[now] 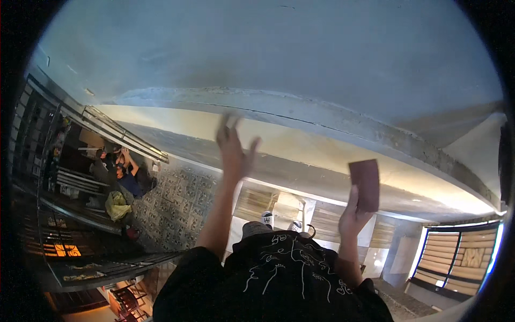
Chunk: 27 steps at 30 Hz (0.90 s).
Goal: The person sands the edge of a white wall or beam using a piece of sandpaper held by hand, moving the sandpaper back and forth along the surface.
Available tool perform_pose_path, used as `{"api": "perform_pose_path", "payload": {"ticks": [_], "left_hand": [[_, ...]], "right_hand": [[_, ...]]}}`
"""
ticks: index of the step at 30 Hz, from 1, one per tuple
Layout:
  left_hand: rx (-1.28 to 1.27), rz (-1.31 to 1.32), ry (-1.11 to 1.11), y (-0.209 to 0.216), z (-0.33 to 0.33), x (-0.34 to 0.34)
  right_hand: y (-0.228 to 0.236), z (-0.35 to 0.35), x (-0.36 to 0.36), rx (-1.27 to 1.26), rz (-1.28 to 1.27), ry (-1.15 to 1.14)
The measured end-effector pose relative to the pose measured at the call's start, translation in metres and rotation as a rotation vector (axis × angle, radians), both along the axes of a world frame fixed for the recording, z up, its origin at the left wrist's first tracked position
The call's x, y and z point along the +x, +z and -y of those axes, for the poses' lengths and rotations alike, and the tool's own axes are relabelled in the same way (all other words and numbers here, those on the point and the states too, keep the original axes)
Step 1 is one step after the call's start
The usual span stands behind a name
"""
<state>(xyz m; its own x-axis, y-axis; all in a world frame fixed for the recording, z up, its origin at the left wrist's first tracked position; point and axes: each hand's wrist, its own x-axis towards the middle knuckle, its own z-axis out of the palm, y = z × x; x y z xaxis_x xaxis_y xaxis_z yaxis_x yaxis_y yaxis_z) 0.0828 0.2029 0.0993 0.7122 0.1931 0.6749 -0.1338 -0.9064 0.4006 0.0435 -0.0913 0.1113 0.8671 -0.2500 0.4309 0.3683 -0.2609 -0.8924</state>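
In my right hand is a reddish-brown rectangular piece of sandpaper, held up flat with my thumb along its edge. The rest of my grip is partly hidden behind it. My left hand is raised with its fingers apart and holds nothing; motion blurs it a little. Both hands are in front of a grey-blue plastered surface, which has a rough ledge along its lower side. Whether either hand touches it I cannot tell.
Below lie patterned floor tiles and wood-look panels near my shoes. At the left are metal railings, people crouching close together, and a yellow-green bag. A barred window is at the right.
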Motion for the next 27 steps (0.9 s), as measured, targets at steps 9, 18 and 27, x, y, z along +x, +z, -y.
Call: {"api": "perform_pose_path", "payload": {"ticks": [9, 18, 27], "left_hand": [[-0.829, 0.405, 0.420, 0.079, -0.179, 0.097], [-0.311, 0.779, 0.536, 0.062, -0.197, 0.151], [-0.301, 0.723, 0.531, 0.063, -0.180, 0.155]], "right_hand": [[0.016, 0.016, 0.080, -0.685, 0.182, -0.337], [0.019, -0.088, 0.102, -0.890, 0.250, -0.067], [0.009, -0.071, 0.116, -0.850, 0.227, -0.537]]}}
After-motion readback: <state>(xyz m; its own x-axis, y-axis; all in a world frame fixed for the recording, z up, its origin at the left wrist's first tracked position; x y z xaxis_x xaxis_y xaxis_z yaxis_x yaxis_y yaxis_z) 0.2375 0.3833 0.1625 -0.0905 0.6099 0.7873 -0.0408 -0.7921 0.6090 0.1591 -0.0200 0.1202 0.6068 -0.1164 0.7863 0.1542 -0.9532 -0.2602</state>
